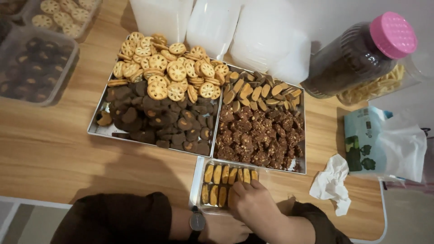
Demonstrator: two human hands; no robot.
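A small clear plastic box [195, 180] stands at the near table edge with two rows of oval tan cookies [217, 174] set on edge inside. My right hand [255, 205] reaches into its right side, fingertips pinched together on an oval cookie among the rows. My left hand [226, 231], a dark watch on the wrist, lies low beside the box's near edge, partly under the right hand; its fingers are hidden. Both sleeves are dark.
Behind the box are two metal trays [92, 129] [303, 135] holding round lattice cookies [167, 68], dark chocolate cookies [153, 122], oval half-dipped cookies [257, 92] and brown clusters [260, 133]. Pink-lidded jar [357, 54], crumpled tissue [332, 183], bag [384, 144], filled boxes [36, 63] surround them.
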